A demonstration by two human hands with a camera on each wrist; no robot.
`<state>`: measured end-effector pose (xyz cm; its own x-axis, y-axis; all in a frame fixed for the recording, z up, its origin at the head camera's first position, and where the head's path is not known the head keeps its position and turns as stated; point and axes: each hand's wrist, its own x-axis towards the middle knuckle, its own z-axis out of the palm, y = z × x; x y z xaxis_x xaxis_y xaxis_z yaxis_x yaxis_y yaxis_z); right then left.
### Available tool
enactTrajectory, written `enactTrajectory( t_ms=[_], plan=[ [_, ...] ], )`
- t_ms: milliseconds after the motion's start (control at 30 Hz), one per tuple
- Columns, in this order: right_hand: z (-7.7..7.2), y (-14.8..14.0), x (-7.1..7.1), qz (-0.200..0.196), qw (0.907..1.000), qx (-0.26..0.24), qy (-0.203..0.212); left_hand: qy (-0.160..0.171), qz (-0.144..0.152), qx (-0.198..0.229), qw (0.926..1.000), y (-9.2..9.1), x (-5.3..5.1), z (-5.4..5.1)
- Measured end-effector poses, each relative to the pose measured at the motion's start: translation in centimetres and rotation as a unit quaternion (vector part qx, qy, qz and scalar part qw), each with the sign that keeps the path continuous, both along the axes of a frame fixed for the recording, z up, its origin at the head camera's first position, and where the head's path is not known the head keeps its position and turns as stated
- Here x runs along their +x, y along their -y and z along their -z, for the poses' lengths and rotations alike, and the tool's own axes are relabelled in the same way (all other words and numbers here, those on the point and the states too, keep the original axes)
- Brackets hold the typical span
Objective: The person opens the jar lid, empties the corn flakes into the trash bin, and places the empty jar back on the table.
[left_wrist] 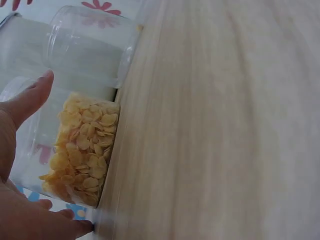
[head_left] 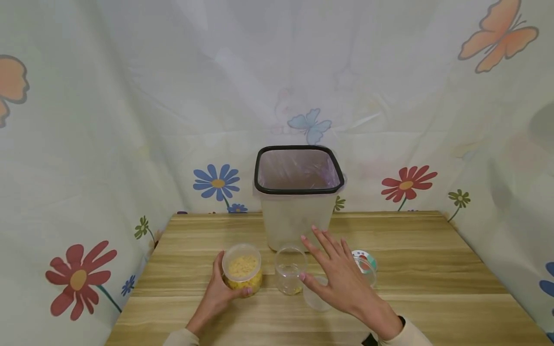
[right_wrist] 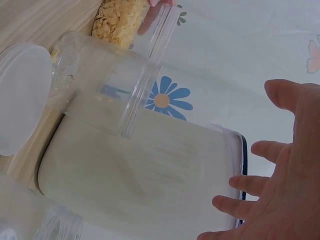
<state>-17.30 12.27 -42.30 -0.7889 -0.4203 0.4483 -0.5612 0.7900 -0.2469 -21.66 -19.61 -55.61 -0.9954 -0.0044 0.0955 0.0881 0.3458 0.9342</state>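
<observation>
A clear plastic jar (head_left: 244,274) partly filled with yellow flakes stands on the table at the left. My left hand (head_left: 220,290) curls round it, thumb at the front and fingers along the far left side. In the left wrist view the flakes (left_wrist: 85,150) show through its wall. To its right is a second clear jar (head_left: 291,274) with a few yellow bits at its bottom. My right hand (head_left: 339,278), fingers straight and spread, hovers above a translucent white lid (head_left: 317,299). Nothing is in its grasp. The right hand partly hides the lid.
Behind the jars stands a pale bin (head_left: 296,216) with a black rim and a thin bag lining. Beyond the right hand lie a round printed label (head_left: 365,259) and another clear container (head_left: 371,278), partly covered. A patterned curtain (head_left: 216,96) surrounds the wooden table (head_left: 411,307).
</observation>
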Motion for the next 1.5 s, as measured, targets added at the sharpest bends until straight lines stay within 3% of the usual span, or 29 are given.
enactTrajectory(
  t_ms=[500, 667, 933, 1233, 1500],
  plan=[
    [0.1, 0.0, 0.0, 0.000, 1.0000, -0.003, 0.008, -0.031, -0.003, 0.027, 0.9991, -0.6, -0.8, 1.0],
    [0.1, 0.0, 0.0, -0.001, 1.0000, -0.003, 0.008, -0.024, -0.011, 0.045, 0.9986, -0.8, -0.8, 1.1],
    [0.2, 0.0, -0.3, 0.000, 0.9999, -0.005, -0.013, -0.021, -0.025, 0.030, 0.9990, -0.9, -0.8, 0.9],
    [-0.4, 0.2, -0.5, -0.002, 0.9997, -0.017, -0.015, -0.030, -0.037, 0.012, 0.9988, -1.2, -0.5, -0.8],
    [-1.0, 0.3, -0.4, -0.006, 0.9993, -0.031, -0.021, -0.078, -0.041, 0.004, 0.9961, -1.7, -0.2, -2.8]
  ],
)
